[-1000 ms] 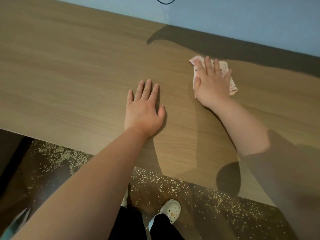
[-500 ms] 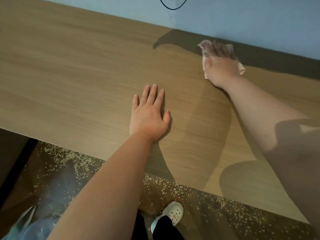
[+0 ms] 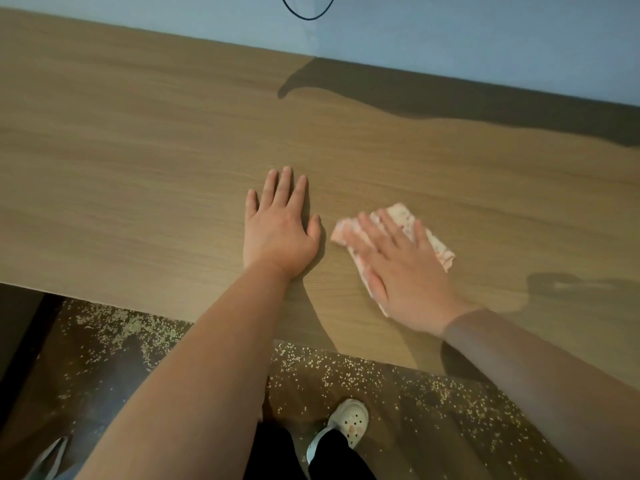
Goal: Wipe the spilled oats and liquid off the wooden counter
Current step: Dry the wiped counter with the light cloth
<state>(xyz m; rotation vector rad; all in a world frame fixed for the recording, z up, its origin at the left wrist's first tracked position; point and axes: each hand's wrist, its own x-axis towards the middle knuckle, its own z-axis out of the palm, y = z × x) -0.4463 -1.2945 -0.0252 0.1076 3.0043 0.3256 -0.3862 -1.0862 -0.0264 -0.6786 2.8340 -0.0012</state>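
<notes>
The wooden counter (image 3: 138, 150) fills the upper half of the view. My left hand (image 3: 278, 230) lies flat on it, palm down, fingers slightly apart, holding nothing. Just to its right my right hand (image 3: 401, 271) presses flat on a folded pink-and-white patterned cloth (image 3: 438, 245), whose edges stick out past the fingers and the thumb side. I see no oats or liquid on the counter surface. Spilled oats (image 3: 332, 368) lie scattered on the dark floor below the counter's front edge.
A pale blue wall (image 3: 450, 39) backs the counter, with a black cable loop (image 3: 308, 15) hanging at the top. My shoe (image 3: 349, 422) stands on the floor among the oats. A light bag-like thing (image 3: 48, 459) shows at the bottom left.
My right hand has dragged the cloth from the back of the counter by the wall toward me, to just right of my left hand. The left hand has stayed planted.
</notes>
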